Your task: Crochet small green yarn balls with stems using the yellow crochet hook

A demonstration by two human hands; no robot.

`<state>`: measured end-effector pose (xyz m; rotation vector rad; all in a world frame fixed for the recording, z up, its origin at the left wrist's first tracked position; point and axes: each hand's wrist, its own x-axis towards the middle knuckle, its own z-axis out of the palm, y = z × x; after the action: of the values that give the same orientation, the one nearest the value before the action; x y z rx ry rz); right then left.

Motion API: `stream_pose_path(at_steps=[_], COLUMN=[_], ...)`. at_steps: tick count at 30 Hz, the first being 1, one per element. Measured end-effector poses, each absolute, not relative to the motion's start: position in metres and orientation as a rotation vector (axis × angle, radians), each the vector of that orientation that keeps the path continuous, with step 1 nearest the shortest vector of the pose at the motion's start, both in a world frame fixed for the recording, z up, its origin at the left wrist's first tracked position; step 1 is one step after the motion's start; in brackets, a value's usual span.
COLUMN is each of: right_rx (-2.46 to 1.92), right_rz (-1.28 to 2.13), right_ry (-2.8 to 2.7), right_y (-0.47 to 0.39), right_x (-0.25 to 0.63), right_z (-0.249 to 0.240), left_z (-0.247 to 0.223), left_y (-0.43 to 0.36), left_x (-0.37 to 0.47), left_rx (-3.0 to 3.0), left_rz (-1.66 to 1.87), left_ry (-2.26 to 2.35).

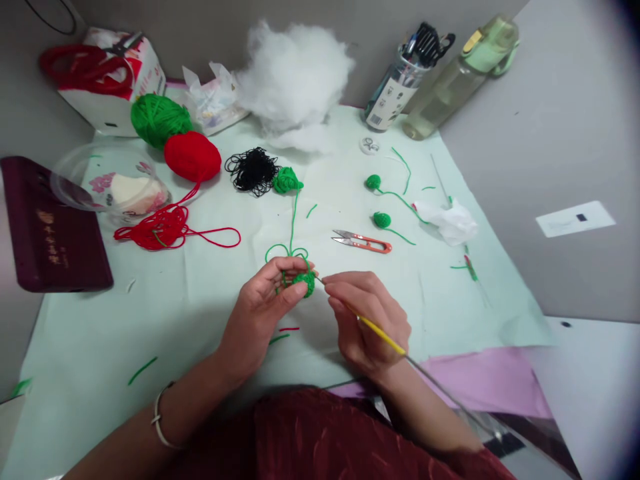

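Pinched between the thumb and fingers of my left hand [263, 310] is a small green crocheted piece [306, 283]. My right hand [369, 320] grips a crochet hook [381, 333] with a yellow handle; its thin tip reaches the right side of the green piece. Green yarn [293, 223] loops over my left fingers and runs up to a small green yarn ball [287, 180]. Beyond my hands lie orange-handled thread snips [364, 242]. Two small green crocheted balls [373, 182] with yarn tails rest to the right.
Red yarn [193, 157], a large green ball [159, 121] and black yarn [254, 171] sit at the left and centre. White stuffing [300, 77] is at the back. A pen holder [395, 90] and a bottle [457, 83] stand back right. A dark red case [55, 227] lies left.
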<state>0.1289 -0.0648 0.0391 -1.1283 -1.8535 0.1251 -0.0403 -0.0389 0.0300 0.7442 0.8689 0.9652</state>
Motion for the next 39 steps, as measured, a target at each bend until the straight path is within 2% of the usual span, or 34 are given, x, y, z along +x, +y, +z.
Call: stream_pose_path(at_steps=[3,16,28,34,39], right_rx=[-1.13,-1.2,-1.154,-1.172,-1.168], right_rz=[0.06,0.171,0.186,0.314,0.194], right_ry=[-1.853,-1.823,-1.728,-1.683,-1.678], right_y=[-0.064,-0.07,-0.062,-0.063,-0.063], right_x=[0.126,0.127,0.126,0.124,0.123], right_z=[0.038,0.028,0.037,0.035,0.029], left_z=[0.027,0.027,0.024,0.025,0.03], left_y=[-0.04,-0.038,-0.038,-0.038,-0.035], left_x=[-0.041,-0.041,-0.043,-0.041,-0.037], left_rx=[0.715,0.697,0.774,0.756,0.623], left_rz=[0.953,0.931,0.94,0.933,0.896], left_ry=[0.876,0.821,0.841,0.824,0.787])
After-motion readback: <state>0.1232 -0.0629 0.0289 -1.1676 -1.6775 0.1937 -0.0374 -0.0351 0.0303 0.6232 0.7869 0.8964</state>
